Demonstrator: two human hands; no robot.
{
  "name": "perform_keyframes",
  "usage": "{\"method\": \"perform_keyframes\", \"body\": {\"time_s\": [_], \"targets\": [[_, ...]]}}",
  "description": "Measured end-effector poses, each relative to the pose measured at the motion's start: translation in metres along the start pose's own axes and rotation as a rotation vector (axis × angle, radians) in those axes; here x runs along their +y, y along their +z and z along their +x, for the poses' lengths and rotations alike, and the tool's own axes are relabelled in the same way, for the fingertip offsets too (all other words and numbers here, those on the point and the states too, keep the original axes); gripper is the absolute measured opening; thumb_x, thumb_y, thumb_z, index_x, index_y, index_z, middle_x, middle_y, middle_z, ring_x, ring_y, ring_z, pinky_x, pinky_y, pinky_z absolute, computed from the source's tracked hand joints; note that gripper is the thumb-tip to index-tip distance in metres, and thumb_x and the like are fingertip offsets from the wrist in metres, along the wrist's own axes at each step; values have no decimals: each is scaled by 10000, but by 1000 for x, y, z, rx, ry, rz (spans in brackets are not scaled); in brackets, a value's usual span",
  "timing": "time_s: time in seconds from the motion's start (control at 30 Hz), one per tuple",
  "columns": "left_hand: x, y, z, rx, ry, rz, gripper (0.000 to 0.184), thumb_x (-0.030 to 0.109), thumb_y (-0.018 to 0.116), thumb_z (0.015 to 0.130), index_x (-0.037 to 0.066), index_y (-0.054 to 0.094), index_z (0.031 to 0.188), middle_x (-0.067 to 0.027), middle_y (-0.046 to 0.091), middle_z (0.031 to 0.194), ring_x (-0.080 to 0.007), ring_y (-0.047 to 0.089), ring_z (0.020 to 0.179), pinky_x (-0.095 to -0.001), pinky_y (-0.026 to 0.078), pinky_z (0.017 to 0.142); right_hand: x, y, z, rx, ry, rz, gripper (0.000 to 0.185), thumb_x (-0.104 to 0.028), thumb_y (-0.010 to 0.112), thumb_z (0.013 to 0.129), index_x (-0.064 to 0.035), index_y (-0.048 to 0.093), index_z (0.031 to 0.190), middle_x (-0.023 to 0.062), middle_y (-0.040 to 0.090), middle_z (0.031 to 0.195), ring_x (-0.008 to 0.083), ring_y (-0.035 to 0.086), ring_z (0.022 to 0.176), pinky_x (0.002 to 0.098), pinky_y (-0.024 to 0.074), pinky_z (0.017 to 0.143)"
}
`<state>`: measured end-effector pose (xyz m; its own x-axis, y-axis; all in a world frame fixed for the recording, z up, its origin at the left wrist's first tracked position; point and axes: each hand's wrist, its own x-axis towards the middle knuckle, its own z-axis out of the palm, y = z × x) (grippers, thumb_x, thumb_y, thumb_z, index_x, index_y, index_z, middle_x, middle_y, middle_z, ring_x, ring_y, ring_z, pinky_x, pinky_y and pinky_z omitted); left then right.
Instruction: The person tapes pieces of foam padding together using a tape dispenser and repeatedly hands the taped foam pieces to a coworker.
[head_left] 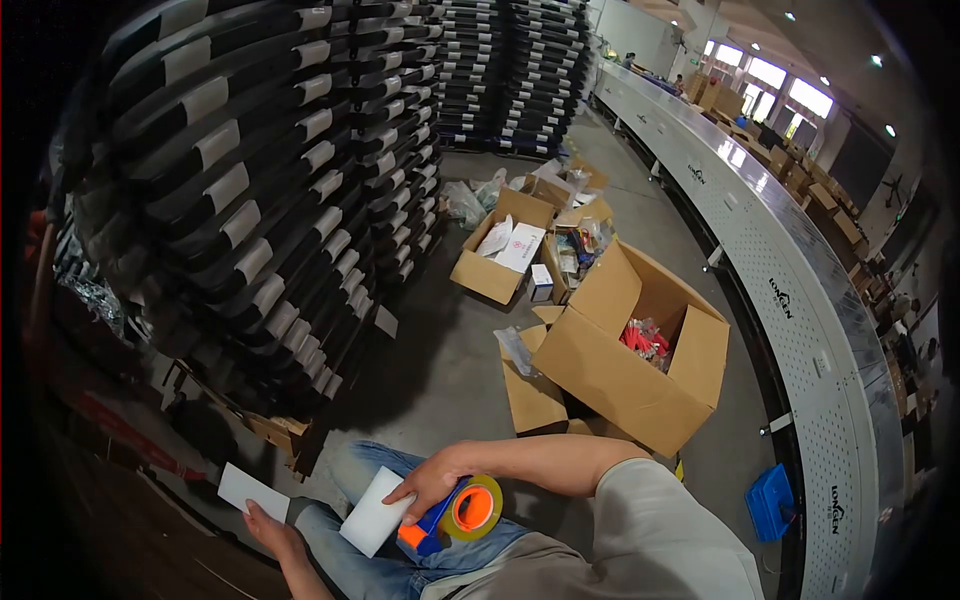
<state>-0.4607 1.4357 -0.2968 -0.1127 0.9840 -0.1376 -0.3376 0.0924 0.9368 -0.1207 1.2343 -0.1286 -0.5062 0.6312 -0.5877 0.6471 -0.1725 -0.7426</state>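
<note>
My left hand [270,528] pinches the edge of a thin white sheet [253,491] at the lower left. Over my lap, my right hand [428,486] has its fingers on a white foam-like block [374,513]. Right beside that hand, a blue and orange tape dispenser [430,528] with a roll of yellowish tape [485,508] on an orange core rests on my jeans. The two hands are apart, with the white sheet and the block not touching each other.
Tall stacks of black parts with white wraps [240,180] rise at the left. Ahead lie a large open carton [620,370] with red items, a smaller carton [490,270] and plastic bags. A long conveyor [740,210] runs along the right, near a blue basket [769,503].
</note>
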Motion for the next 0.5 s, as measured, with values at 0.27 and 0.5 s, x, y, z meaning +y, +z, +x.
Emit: {"method": "perform_keyframes", "body": {"time_s": [0.27, 0.5], "targets": [[5, 4, -4, 10, -11, -15, 467, 351, 521, 1094, -35, 502, 1355, -153, 632, 1257, -237, 632, 1088, -364, 503, 956, 1, 0, 2, 0, -16, 25, 833, -573, 622, 967, -146, 347, 1628, 230, 441, 1593, 368, 434, 1470, 405, 340, 1199], [10, 8, -7, 32, -15, -4, 444, 345, 516, 1098, -21, 517, 1349, -134, 643, 1223, -231, 644, 1061, -362, 519, 936, 7, 1, 6, 7, -25, 25, 831, -573, 627, 968, -150, 347, 1628, 224, 436, 1598, 370, 425, 1475, 406, 339, 1200]]}}
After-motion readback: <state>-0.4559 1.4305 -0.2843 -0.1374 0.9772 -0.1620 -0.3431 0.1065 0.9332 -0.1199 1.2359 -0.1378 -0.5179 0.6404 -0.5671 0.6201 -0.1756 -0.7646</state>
